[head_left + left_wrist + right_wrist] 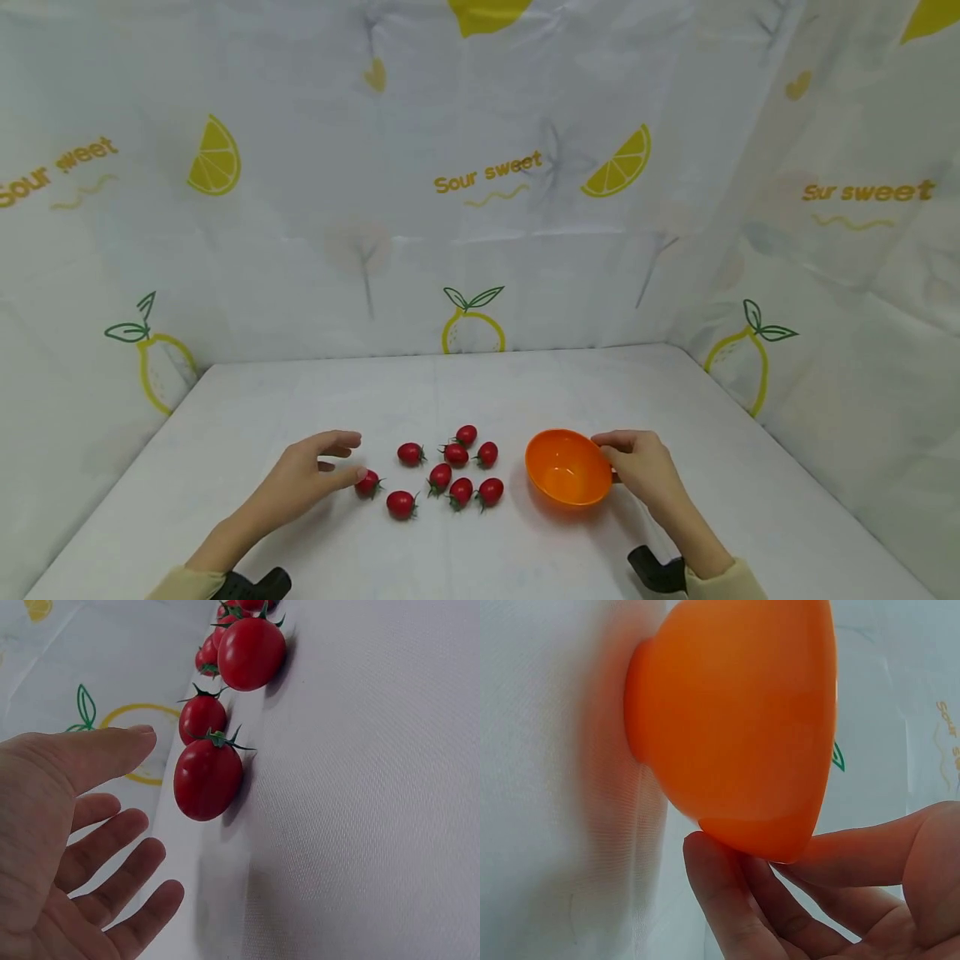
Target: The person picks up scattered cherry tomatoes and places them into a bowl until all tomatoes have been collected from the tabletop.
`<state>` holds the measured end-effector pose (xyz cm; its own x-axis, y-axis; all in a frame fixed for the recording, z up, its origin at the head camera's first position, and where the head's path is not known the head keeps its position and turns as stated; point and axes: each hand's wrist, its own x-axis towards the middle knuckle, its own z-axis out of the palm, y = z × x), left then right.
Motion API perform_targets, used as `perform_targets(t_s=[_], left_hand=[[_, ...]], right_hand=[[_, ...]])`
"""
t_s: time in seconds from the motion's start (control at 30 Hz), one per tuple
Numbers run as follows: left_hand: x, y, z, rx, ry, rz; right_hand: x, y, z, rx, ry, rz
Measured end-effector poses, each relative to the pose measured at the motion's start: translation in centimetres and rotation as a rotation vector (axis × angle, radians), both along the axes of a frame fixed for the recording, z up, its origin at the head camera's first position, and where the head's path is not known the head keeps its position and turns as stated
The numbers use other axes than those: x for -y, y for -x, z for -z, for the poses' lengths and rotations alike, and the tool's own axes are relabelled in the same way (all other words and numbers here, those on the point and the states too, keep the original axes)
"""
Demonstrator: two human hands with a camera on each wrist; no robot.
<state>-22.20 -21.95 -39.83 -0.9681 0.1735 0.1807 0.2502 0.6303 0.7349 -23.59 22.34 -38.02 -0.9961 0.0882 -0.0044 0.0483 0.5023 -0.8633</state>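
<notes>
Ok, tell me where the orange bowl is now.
In the head view, the orange bowl is just right of the tomatoes, with the right hand holding its right side.

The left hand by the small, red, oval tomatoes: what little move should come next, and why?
Probably curl the left hand gently round the nearest glossy, red, oval tomato. The left wrist view shows that hand open beside it, gripping nothing, while the right hand holds the smooth, round, orange bowl by its edge.
</notes>
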Motion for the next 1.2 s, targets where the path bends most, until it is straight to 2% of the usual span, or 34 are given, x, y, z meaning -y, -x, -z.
perform_targets(t_s=[0.2,0.53,0.83,1.2], left_hand=[[0.3,0.4,0.7,0.040,-0.004,0.082],[0.9,0.8,1.1,0.014,0.040,0.159],[0.4,1.4,1.6,0.016,0.076,0.189],[-0.2,1.4,2.1,-0.006,0.100,0.201]], right_hand=[[0.3,-0.1,-0.2,0.006,0.003,0.003],[0.4,-0.1,0.0,0.025,0.003,0.012],[0.2,-0.2,-0.2,0.022,-0.012,0.005],[0.2,-0.2,-0.1,0.035,-0.013,0.025]])
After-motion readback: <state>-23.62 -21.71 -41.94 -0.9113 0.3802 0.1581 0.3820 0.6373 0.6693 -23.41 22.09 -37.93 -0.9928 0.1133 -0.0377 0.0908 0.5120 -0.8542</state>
